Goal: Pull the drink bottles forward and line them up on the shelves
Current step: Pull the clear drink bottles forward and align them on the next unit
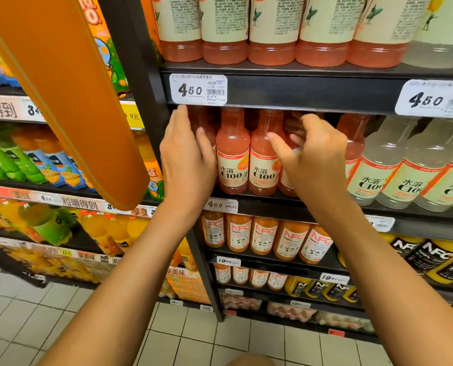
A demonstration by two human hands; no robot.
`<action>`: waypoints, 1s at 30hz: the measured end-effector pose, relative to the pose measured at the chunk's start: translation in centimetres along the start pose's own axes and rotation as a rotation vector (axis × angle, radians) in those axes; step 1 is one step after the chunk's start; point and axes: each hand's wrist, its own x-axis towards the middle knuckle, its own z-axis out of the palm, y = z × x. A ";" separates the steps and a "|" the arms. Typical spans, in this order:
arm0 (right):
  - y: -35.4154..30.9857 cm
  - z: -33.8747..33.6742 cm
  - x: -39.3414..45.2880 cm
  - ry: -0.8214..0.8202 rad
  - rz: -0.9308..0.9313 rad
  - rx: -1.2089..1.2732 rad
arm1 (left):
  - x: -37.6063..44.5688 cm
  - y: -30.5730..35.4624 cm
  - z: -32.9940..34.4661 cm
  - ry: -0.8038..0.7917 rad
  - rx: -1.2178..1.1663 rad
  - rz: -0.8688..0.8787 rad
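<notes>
Hands on the dark metal shelf (312,204) under the white 4.60 price tag (198,89): left hand (187,159) wraps a pink plastic C100 bottle (203,125); right hand (313,157) curls on another, grip unclear. Two pink bottles (232,151) between them already fronted; rest still needs pulling.

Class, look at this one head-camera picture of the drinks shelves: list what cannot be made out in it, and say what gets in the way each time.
1. Head view: the pink bottle behind the right hand; the hand covers its label, so the grip is unclear.
2. Head view: the bottle at the left hand; the hand hides most of it.
3. Head view: the top-shelf bottles; caps cut off by the picture's top edge.
4. Head view: small print on the price tag; too small.
</notes>
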 end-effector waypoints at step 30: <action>0.7 -0.5 0.0 0.001 -0.103 -0.025 | 2.1 1.8 2.8 0.001 0.434 -0.238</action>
